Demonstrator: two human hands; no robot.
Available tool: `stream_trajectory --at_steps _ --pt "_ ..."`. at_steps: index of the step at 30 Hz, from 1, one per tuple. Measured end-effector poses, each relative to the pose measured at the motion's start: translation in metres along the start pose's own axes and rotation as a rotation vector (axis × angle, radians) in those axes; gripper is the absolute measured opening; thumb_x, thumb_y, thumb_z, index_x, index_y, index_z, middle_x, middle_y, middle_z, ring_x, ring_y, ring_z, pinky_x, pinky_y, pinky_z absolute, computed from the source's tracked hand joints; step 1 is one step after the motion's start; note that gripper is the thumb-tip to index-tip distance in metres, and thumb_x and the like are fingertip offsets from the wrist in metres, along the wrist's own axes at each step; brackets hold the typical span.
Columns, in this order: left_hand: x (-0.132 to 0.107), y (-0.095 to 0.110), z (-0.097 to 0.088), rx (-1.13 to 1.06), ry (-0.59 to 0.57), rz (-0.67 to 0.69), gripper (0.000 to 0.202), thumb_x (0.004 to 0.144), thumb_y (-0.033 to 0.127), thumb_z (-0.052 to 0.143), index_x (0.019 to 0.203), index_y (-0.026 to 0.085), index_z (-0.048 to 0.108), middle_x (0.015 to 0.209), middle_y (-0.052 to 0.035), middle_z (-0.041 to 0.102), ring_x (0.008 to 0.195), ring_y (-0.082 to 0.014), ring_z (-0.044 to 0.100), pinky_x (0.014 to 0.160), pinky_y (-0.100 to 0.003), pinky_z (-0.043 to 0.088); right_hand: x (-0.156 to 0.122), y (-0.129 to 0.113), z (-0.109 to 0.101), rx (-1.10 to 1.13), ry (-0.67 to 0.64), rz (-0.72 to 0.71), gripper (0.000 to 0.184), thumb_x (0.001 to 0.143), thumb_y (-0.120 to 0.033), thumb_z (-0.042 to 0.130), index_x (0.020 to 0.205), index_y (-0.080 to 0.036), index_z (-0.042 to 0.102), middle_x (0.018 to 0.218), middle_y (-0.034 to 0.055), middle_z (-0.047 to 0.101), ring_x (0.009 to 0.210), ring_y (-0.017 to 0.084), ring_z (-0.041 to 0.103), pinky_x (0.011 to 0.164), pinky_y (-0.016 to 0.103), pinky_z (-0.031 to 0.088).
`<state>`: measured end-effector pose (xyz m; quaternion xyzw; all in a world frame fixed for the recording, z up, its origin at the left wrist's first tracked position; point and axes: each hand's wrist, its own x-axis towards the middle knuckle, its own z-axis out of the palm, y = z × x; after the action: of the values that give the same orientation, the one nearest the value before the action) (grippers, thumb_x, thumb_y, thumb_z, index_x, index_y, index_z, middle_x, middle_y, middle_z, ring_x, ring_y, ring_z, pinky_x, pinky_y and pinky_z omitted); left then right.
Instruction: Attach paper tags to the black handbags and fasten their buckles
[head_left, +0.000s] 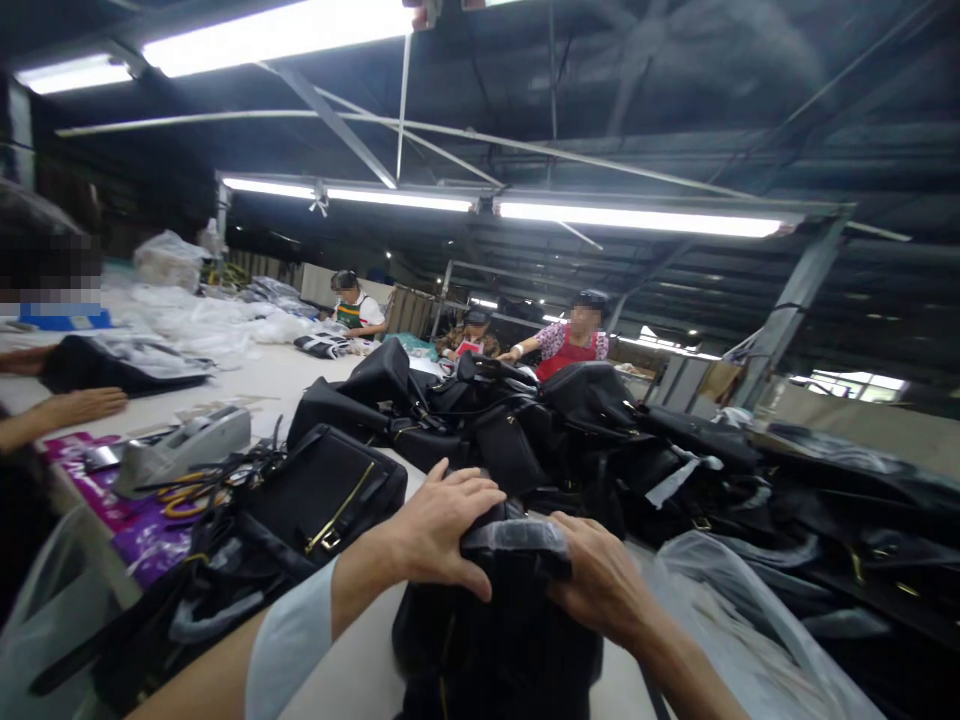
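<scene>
- Two bare hands are at one black bag, which is upright at the near edge of the view, over the pale table; its base is cut off by the frame
- Left hand: fingers spread over the bag's top, thumb apart and pointing down its front, not clamped; how firmly it presses, I cannot tell
- Right hand: curled and closed on the bag's upper side, next to the film round the handle; some fingertips are hidden
- Handling, as I judge it: light to moderate, soft-walled, apt to sag or lean if let go, not fragile, though the smooth surface could scuff
- Film looks slick and may slide under the fingers, so the surer hold seems to be the two upper sides, with the handle for lifting
- Gold zip on the front: best kept clear of the palms, I think
- Around it: a heap of black bags beyond, a clear sack to the right, a tape dispenser and scissors to the left
</scene>
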<state>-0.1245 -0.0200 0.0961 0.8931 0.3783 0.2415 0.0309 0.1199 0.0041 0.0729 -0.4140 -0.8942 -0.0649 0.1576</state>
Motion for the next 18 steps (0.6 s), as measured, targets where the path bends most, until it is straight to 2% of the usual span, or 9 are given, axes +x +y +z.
stream_trajectory --at_steps 1,3,5,7,9,12,15,18 --pt "-0.004 -0.003 0.002 0.05 -0.033 0.012 0.09 0.058 0.05 0.081 0.136 0.021 0.043 0.144 -0.0155 0.05 0.136 -0.04 0.036 0.109 -0.071 0.013 0.001 0.001 -0.001 0.016 -0.022 -0.012 0.034 0.072 -0.019 0.059 0.106 -0.021 0.063 0.097 0.0073 0.068 0.09 0.026 0.064 0.081 0.037 0.05" --pt "-0.007 -0.008 0.006 0.129 -0.054 0.02 0.097 0.056 0.048 0.083 0.138 0.022 0.038 0.146 -0.0155 0.047 0.138 -0.0403 0.033 0.108 -0.074 0.01 0.003 0.002 -0.002 0.046 -0.046 -0.035 0.057 0.074 -0.025 0.061 0.13 -0.02 0.052 0.109 0.0102 0.066 0.098 0.027 0.063 0.083 0.038 0.051" --pt "-0.007 -0.009 0.011 0.205 -0.043 0.02 0.095 0.056 0.041 0.084 0.137 0.022 0.039 0.141 -0.0143 0.052 0.132 -0.037 0.041 0.11 -0.071 0.013 0.006 0.002 -0.001 0.049 -0.058 -0.058 0.085 0.07 -0.029 0.067 0.147 -0.021 0.033 0.128 0.0125 0.06 0.111 0.03 0.059 0.092 0.041 0.048" --pt "-0.006 -0.007 0.015 0.28 -0.056 0.02 0.083 0.06 0.034 0.082 0.132 0.019 0.042 0.131 -0.0135 0.059 0.121 -0.0331 0.052 0.111 -0.064 0.021 0.008 0.0 0.0 0.014 -0.073 -0.078 0.095 0.064 -0.027 0.069 0.15 -0.023 0.028 0.141 0.0116 0.052 0.119 0.03 0.055 0.097 0.042 0.046" --pt "-0.008 -0.003 0.018 0.353 -0.063 0.044 0.065 0.07 0.025 0.072 0.128 0.017 0.045 0.12 -0.0132 0.064 0.109 -0.0298 0.059 0.109 -0.057 0.029 0.006 -0.003 0.002 -0.055 -0.071 -0.107 0.087 0.066 -0.02 0.064 0.147 -0.025 0.035 0.141 0.009 0.053 0.114 0.03 0.058 0.092 0.041 0.047" --pt "-0.013 0.007 0.021 0.424 -0.019 0.082 0.045 0.08 0.012 0.052 0.124 0.013 0.048 0.106 -0.013 0.068 0.096 -0.0272 0.063 0.095 -0.045 0.045 -0.003 -0.007 0.003 -0.13 0.001 -0.142 0.068 0.07 -0.013 0.055 0.136 -0.023 0.05 0.119 0.0092 0.068 0.096 0.028 0.063 0.081 0.039 0.045" --pt "-0.013 0.016 0.014 0.394 -0.032 0.063 0.034 0.078 0.014 0.052 0.111 0.017 0.056 0.096 -0.0092 0.069 0.086 -0.0271 0.065 0.074 -0.038 0.05 -0.011 -0.008 -0.004 -0.084 0.078 -0.104 0.048 0.068 -0.014 0.055 0.115 -0.022 0.063 0.096 0.0074 0.072 0.086 0.025 0.064 0.076 0.036 0.041" --pt "0.0 0.021 -0.005 0.355 -0.022 0.067 0.029 0.073 0.017 0.057 0.102 0.02 0.059 0.091 -0.0058 0.069 0.081 -0.0258 0.065 0.068 -0.035 0.049 -0.008 -0.004 -0.024 -0.06 0.151 -0.063 0.033 0.069 -0.013 0.053 0.099 -0.022 0.064 0.089 0.0052 0.072 0.081 0.023 0.064 0.072 0.034 0.036"
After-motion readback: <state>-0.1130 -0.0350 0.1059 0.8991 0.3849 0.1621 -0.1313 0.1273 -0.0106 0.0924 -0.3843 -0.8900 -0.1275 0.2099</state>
